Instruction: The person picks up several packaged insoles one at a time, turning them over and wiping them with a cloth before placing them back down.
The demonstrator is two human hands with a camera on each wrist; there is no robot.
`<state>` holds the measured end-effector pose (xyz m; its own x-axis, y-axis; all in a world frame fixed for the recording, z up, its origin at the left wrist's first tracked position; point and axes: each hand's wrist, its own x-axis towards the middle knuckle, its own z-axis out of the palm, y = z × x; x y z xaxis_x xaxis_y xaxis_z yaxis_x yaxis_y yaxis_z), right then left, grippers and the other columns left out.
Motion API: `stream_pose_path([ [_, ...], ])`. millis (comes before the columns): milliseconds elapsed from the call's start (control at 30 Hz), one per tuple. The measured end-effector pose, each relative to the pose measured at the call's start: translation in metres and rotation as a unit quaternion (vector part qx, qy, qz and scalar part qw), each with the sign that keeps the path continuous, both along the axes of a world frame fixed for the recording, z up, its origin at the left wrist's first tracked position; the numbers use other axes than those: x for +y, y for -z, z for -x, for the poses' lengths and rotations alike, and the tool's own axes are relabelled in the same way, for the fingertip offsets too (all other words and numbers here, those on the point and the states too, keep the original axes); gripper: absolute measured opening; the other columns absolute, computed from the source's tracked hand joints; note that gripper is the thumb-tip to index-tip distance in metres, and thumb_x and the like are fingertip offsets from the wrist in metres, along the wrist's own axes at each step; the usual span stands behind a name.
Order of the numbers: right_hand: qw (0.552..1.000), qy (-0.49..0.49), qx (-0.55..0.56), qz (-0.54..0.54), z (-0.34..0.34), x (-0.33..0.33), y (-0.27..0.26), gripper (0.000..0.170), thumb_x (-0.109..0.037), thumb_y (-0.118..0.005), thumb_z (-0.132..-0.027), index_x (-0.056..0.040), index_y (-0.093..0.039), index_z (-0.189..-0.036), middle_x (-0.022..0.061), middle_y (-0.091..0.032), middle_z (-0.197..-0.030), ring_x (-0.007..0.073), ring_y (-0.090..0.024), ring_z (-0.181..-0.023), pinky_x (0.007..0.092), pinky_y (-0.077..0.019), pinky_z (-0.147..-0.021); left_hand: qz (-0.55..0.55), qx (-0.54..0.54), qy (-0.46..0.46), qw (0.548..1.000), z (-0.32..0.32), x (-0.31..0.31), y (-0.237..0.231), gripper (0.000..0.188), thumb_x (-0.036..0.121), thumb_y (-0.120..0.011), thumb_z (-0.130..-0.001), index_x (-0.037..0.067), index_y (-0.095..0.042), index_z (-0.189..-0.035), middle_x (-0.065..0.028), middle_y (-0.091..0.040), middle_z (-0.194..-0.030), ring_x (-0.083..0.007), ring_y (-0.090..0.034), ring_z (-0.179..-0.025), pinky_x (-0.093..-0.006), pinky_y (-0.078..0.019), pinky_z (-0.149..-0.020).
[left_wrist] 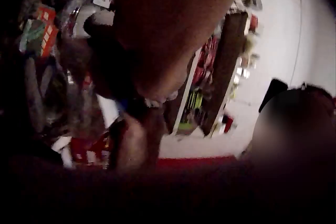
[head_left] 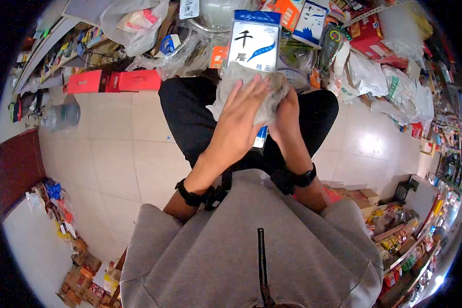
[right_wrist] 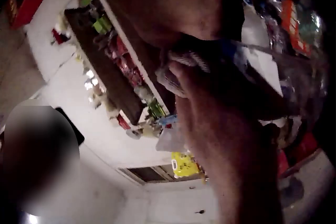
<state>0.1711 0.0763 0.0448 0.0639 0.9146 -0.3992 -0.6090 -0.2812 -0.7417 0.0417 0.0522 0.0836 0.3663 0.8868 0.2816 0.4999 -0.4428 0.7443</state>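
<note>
A blue-and-white packet [head_left: 255, 38] with large black characters stands between the person's knees, its lower part largely hidden by a grey cloth [head_left: 277, 92] and the hands. The left hand [head_left: 241, 110] lies across the cloth with its fingers straight, pressing it to the packet's face. At the packet's right side, the right hand [head_left: 287, 113] grips the edge, with most of its fingers hidden behind the cloth. Both wrist views are dark. In the right wrist view a fold of the cloth [right_wrist: 173, 79] shows between the hands.
Plastic-wrapped goods and a metal bowl [head_left: 213, 20] crowd the space ahead. A similar blue-and-white packet [head_left: 311, 23] lies at the upper right. Red boxes [head_left: 113, 81] and a clear plastic container [head_left: 61, 117] are left of the legs. White bags [head_left: 364, 74] lie at right, beside stocked shelves.
</note>
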Motion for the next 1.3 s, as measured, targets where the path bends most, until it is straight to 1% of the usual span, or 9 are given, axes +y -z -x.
stream_pose_path([
  [267, 0.999, 0.012, 0.031, 0.024, -0.018, 0.023, -0.015, 0.035, -0.007, -0.048, -0.094, 0.0058, -0.048, -0.127, 0.0144, -0.061, -0.116, 0.0216, -0.062, -0.104, 0.0338, -0.049, -0.092, -0.047, 0.155, 0.107, 0.981, 0.031, -0.036, 0.021, 0.048, 0.0, -0.06, -0.075, 0.001, -0.056, -0.123, -0.0101, -0.048, -0.141, -0.0269, -0.038, -0.136, -0.046, -0.0255, -0.115],
  [400, 0.998, 0.06, -0.017, 0.0, -0.029, 0.033, -0.032, 0.036, -0.004, -0.05, -0.093, 0.0055, -0.046, -0.128, 0.0145, -0.061, -0.116, 0.0215, -0.061, -0.104, 0.0337, -0.0492, -0.092, -0.002, 0.028, -0.083, 0.996, 0.061, -0.055, 0.069, 0.029, 0.004, -0.051, -0.085, -0.003, -0.058, -0.112, -0.0211, -0.062, -0.113, -0.036, -0.057, -0.113, -0.0435, -0.0425, -0.1],
  [533, 0.998, 0.034, -0.057, -0.006, -0.037, 0.032, -0.039, 0.034, -0.005, -0.051, -0.094, 0.0042, -0.049, -0.126, 0.0146, -0.061, -0.115, 0.02, -0.061, -0.102, 0.0307, -0.0487, -0.089, 0.331, -0.375, -0.367, 0.785, 0.078, -0.044, 0.089, 0.028, 0.016, -0.047, -0.098, -0.003, -0.055, -0.117, -0.0093, -0.063, -0.106, -0.0195, -0.057, -0.101, -0.0318, -0.043, -0.092],
  [667, 0.874, -0.068, -0.47, -0.102, -0.041, 0.022, -0.008, 0.035, -0.011, -0.05, -0.096, 0.0027, -0.047, -0.127, 0.0195, -0.065, -0.099, 0.0272, -0.065, -0.089, 0.0329, -0.0492, -0.079, 0.295, -0.448, -0.364, 0.761, 0.068, -0.021, 0.078, 0.032, 0.014, -0.048, -0.097, 0.0, -0.052, -0.125, -0.0096, -0.059, -0.118, -0.0205, -0.054, -0.109, -0.0308, -0.0384, -0.098],
  [733, 0.824, -0.139, -0.548, -0.049, -0.034, 0.007, -0.014, 0.035, -0.014, -0.052, -0.095, 0.0031, -0.048, -0.125, 0.0237, -0.063, -0.1, 0.033, -0.064, -0.09, 0.0376, -0.0496, -0.081, 0.174, -0.234, -0.291, 0.911, 0.054, -0.011, 0.068, 0.037, 0.013, -0.048, -0.097, 0.003, -0.049, -0.132, -0.0113, -0.053, -0.13, -0.0206, -0.048, -0.119, -0.0309, -0.0341, -0.103],
  [900, 0.794, -0.196, -0.506, -0.274, -0.003, -0.021, -0.001, 0.035, -0.019, -0.056, -0.093, -0.008, -0.055, -0.126, 0.021, -0.058, -0.119, 0.0393, -0.055, -0.109, 0.0454, -0.0433, -0.096, 0.367, -0.527, -0.145, 0.752, 0.008, 0.0, 0.054, 0.038, 0.022, -0.053, -0.098, 0.003, -0.05, -0.13, -0.0071, -0.056, -0.122, -0.0138, -0.052, -0.111, -0.0286, -0.039, -0.097],
  [1000, 0.771, -0.233, -0.528, -0.27, -0.023, -0.016, 0.007, 0.033, -0.019, -0.057, -0.092, -0.0077, -0.058, -0.123, 0.0178, -0.055, -0.125, 0.0372, -0.049, -0.119, 0.0433, -0.0397, -0.101, 0.355, -0.449, -0.141, 0.808, 0.002, 0.001, 0.066, 0.037, 0.021, -0.057, -0.096, 0.003, -0.052, -0.127, -0.0056, -0.06, -0.113, -0.013, -0.056, -0.103, -0.0277, -0.0435, -0.09],
  [1200, 0.772, -0.232, -0.51, -0.301, -0.06, -0.006, 0.022, 0.031, -0.016, -0.065, -0.086, -0.0054, -0.061, -0.115, 0.0148, -0.056, -0.122, 0.0291, -0.051, -0.118, 0.0372, -0.0392, -0.1, 0.44, -0.497, -0.167, 0.73, -0.004, 0.018, 0.078, 0.041, 0.015, -0.058, -0.086, -0.001, -0.052, -0.123, -0.0114, -0.062, -0.113, -0.0198, -0.061, -0.101, -0.0321, -0.0481, -0.088],
  [1300, 0.92, -0.262, -0.291, -0.025, -0.075, -0.008, 0.038, 0.031, -0.017, -0.067, -0.087, 0.0018, -0.059, -0.111, 0.0066, -0.062, -0.107, 0.0125, -0.058, -0.096, 0.0279, -0.0462, -0.084, 0.448, -0.549, -0.134, 0.693, -0.001, 0.024, 0.079, 0.037, 0.01, -0.059, -0.088, -0.002, -0.054, -0.123, -0.0097, -0.063, -0.112, -0.017, -0.061, -0.098, -0.0286, -0.0477, -0.088],
])
